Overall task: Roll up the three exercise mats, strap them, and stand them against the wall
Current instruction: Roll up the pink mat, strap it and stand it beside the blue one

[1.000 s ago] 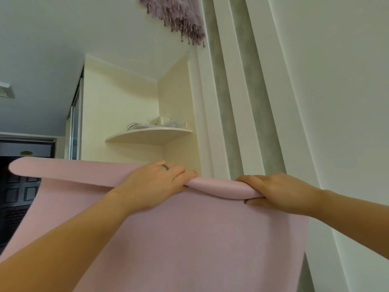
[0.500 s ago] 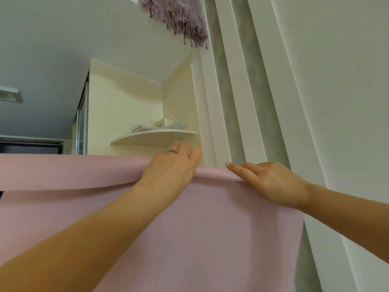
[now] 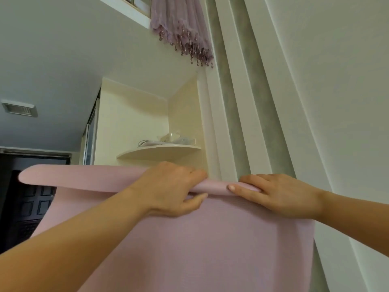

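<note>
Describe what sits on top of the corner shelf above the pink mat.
On the shelf: a shallow pale dish and a small light box. Their bases, and anything further back, are hidden by the shelf's edge.

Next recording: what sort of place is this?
Most likely a home interior: a cream rounded corner shelf set in a wall niche, a lilac bead-fringed curtain up high, and a dark panelled door at left.
</note>
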Tool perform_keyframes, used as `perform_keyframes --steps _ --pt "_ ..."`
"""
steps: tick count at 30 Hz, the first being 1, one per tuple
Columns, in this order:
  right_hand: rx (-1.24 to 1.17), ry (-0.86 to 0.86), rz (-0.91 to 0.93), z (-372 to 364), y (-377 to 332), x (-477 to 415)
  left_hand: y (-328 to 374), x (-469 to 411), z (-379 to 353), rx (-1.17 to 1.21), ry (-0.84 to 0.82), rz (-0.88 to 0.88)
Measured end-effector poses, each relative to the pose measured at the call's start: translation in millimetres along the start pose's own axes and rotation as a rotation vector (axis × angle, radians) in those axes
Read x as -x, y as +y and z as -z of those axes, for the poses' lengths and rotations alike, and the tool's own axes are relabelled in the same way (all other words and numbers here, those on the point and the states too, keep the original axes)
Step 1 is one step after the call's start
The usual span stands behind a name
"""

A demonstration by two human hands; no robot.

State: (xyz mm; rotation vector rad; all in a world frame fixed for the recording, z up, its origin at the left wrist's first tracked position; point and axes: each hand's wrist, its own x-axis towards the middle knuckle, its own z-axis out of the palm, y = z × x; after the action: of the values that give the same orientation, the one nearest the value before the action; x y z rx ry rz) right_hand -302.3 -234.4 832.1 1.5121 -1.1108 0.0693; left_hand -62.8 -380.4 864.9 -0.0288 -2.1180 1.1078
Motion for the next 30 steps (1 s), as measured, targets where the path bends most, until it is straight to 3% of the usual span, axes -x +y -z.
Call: perform_keyframes --steps 2,4,11,13,17,23,28,30 --pt "-0.19 -0.046 -0.042 0 -4 0 0 -2 -2 0.06 -0.055 0.052" --pt "-0.164 -0.078 -0.009 4 -6 -1 0 -2 -6 0.121 -0.08 0.044" --pt "-0.022 0.082 0.11 -18 -8 10 3 11 -15 0.161 -0.18 0.027" --pt "-0.085 0.057 -0.036 -17 -20 3 5 9 -16 0.124 -0.158 -0.006" --pt "-0.375 -0.192 -0.288 -12 -38 -20 9 3 -20 -0.011 -0.038 -0.121" --pt "-0.002 -0.004 -0.246 -23 -38 -35 -10 3 -24 -0.192 0.003 -0.055" --pt "0.019 0.124 -0.202 -11 -30 -58 -5 -12 -2 -0.17 -0.036 0.202" --pt "0.045 0.137 -0.197 -3 -25 -64 -7 -13 5 -0.214 0.011 0.229"
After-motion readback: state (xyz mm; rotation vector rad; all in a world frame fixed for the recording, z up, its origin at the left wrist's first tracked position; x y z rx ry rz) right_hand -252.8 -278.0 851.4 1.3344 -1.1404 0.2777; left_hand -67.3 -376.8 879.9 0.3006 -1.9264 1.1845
